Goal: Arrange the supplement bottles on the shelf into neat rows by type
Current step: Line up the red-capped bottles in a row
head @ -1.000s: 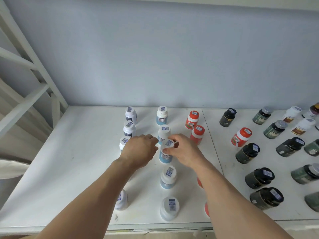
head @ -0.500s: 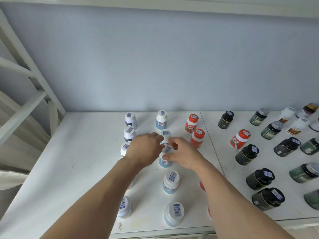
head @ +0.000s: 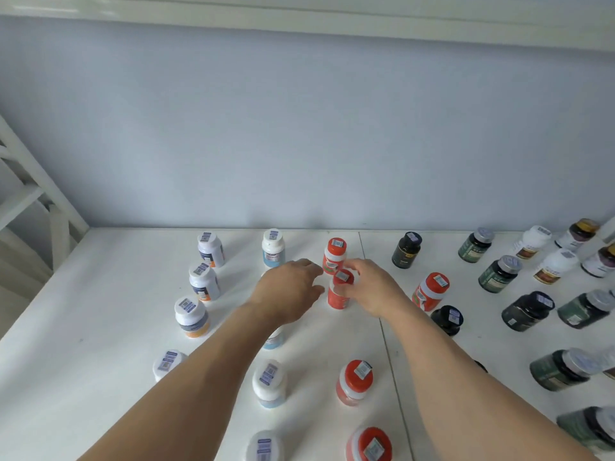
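Supplement bottles stand in columns on the white shelf point(head: 100, 327). White-capped bottles with orange bands point(head: 203, 281) form the left column. Blue-labelled white bottles point(head: 273, 248) form the middle one, partly hidden under my left arm. Red bottles point(head: 334, 256) make a third column. My right hand point(head: 374, 287) grips the second red bottle point(head: 338, 292) from its right side. Just left of that bottle, my left hand point(head: 288, 294) hovers with fingers loosely curled and holds nothing. One red bottle point(head: 430, 291) stands apart to the right.
Dark green, black and white-brown bottles point(head: 499, 274) are scattered on the right half of the shelf, some lying tilted. A grey-blue wall point(head: 299, 144) closes the back. A white slanted frame point(head: 43, 201) stands at the left end. A seam point(head: 386, 334) splits the shelf.
Both hands left the blue-labelled bottle in the middle column and moved right to the red column. My right hand now grips the second red bottle. The camera tilted down and closer.
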A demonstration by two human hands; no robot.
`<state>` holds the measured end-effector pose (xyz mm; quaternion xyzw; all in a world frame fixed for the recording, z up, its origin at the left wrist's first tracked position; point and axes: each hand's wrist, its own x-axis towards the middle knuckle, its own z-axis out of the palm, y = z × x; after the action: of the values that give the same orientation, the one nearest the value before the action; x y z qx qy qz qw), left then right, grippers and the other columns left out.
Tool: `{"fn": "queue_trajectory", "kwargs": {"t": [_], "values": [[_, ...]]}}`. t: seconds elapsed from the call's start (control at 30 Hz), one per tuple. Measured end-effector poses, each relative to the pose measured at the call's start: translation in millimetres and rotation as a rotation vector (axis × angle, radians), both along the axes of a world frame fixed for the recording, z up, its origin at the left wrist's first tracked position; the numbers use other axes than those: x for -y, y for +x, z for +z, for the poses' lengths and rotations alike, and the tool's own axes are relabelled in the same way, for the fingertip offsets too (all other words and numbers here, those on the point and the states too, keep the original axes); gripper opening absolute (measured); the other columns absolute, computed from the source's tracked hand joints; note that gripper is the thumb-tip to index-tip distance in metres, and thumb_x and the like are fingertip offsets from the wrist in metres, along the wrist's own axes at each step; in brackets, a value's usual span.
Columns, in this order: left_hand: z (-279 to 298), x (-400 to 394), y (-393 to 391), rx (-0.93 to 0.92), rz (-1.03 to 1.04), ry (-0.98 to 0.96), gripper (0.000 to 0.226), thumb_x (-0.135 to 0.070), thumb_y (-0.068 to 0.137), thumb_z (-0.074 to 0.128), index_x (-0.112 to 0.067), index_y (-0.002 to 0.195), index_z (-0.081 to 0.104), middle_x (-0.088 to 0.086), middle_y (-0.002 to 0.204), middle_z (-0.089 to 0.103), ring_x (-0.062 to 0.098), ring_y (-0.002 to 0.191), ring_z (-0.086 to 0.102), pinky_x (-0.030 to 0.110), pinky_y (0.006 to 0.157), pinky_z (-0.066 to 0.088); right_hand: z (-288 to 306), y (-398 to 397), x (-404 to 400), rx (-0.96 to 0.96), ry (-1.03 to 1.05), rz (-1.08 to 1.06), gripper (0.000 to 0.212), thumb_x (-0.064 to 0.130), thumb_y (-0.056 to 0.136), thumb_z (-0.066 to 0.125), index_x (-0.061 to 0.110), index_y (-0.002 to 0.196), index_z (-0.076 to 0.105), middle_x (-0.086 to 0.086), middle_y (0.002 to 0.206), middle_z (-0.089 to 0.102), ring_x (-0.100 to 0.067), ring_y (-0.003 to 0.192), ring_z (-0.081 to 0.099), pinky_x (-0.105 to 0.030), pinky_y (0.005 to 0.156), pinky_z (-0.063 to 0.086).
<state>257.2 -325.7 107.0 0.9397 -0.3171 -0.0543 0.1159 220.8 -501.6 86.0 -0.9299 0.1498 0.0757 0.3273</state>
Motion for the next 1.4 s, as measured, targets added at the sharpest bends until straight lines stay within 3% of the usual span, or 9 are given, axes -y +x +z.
{"fn": "queue_trajectory", "kwargs": {"t": [0.17,0.3,0.43,0.63,0.83,1.0,1.17,1.33,1.4], "values": [[-9.4,26.5,-0.3,-0.127,0.072,0.024,0.049,-0.038,0.096,0.051,-0.023,0.142,0.043,-0.003,0.141,0.049,0.019,0.125,0.05,0.033,0.097,0.045,-17.3,6.4,13.9,-0.015,0.06,0.066,0.057,0.033,0.088,0.068,0.025,0.141,0.047,0.003,0.14,0.055,-0.023,0.126,0.053,-0.042,0.108,0.042],[-17.3,37.2,-3.5,-0.272,0.156,0.016,0.059,-0.04,0.092,0.058,-0.021,0.144,0.039,0.0,0.143,0.049,0.02,0.129,0.047,0.034,0.104,0.041,-12.9,12.3,24.0,0.01,0.114,0.08,0.048,0.035,0.087,0.07,0.023,0.131,0.055,0.005,0.127,0.061,-0.019,0.115,0.058,-0.032,0.095,0.046],[-21.1,45.7,1.6,-0.453,0.253,-0.104,0.064,-0.042,0.083,0.068,-0.02,0.138,0.044,-0.001,0.129,0.059,0.019,0.113,0.057,0.033,0.093,0.049,2.4,17.2,34.5,0.024,0.116,0.114,0.037,0.042,0.085,0.07,0.022,0.115,0.061,0.006,0.11,0.064,-0.015,0.097,0.06,-0.026,0.073,0.042],[-31.3,48.9,6.9,-0.604,0.304,-0.324,0.034,-0.04,0.075,0.072,-0.028,0.104,0.059,-0.008,0.094,0.066,0.013,0.08,0.06,0.024,0.067,0.047,16.8,26.5,38.6,0.028,0.146,0.118,0.029,0.044,0.084,0.07,0.023,0.103,0.065,0.005,0.101,0.066,-0.014,0.092,0.062,-0.032,0.08,0.049],[-30.5,40.2,10.8,-0.783,0.329,-0.528,0.032,-0.028,0.077,0.078,-0.021,0.106,0.069,-0.002,0.102,0.072,0.02,0.1,0.065,0.034,0.093,0.05,15.1,31.3,34.9,0.064,0.246,0.043,0.036,0.051,0.076,0.073,0.022,0.097,0.069,0.003,0.094,0.07,-0.016,0.088,0.066,-0.041,0.084,0.055],[-29.5,35.9,17.0,-0.891,0.308,-0.59,0.037,-0.028,0.076,0.081,-0.02,0.11,0.07,-0.001,0.104,0.073,0.02,0.103,0.065,0.035,0.099,0.05,16.0,34.9,32.7,0.045,0.305,0.003,0.035,0.048,0.073,0.078,0.022,0.096,0.072,0.003,0.092,0.072,-0.016,0.089,0.068,-0.043,0.089,0.056],[-32.0,37.1,20.9,-0.811,0.309,-0.534,0.038,-0.033,0.075,0.08,-0.021,0.109,0.069,-0.002,0.105,0.072,0.019,0.101,0.065,0.037,0.099,0.049,14.8,38.1,32.0,0.049,0.297,0.01,0.032,0.044,0.077,0.078,0.02,0.098,0.073,0.003,0.093,0.072,-0.016,0.089,0.068,-0.041,0.089,0.055],[-28.0,42.2,20.7,-0.336,0.17,-0.036,0.056,-0.041,0.083,0.069,-0.019,0.131,0.053,0.0,0.125,0.061,0.02,0.113,0.058,0.033,0.093,0.049,5.9,31.1,32.0,0.036,0.263,0.047,0.038,0.041,0.077,0.079,0.023,0.109,0.07,0.007,0.102,0.07,-0.01,0.094,0.064,-0.027,0.079,0.049],[-27.7,43.1,21.9,-0.216,0.105,0.079,0.055,-0.038,0.087,0.064,-0.018,0.135,0.048,0.002,0.128,0.058,0.022,0.117,0.055,0.036,0.095,0.048,-3.3,27.0,31.6,0.016,0.277,0.05,0.045,0.04,0.077,0.08,0.025,0.118,0.067,0.009,0.109,0.069,-0.011,0.101,0.064,-0.028,0.086,0.049]]}}
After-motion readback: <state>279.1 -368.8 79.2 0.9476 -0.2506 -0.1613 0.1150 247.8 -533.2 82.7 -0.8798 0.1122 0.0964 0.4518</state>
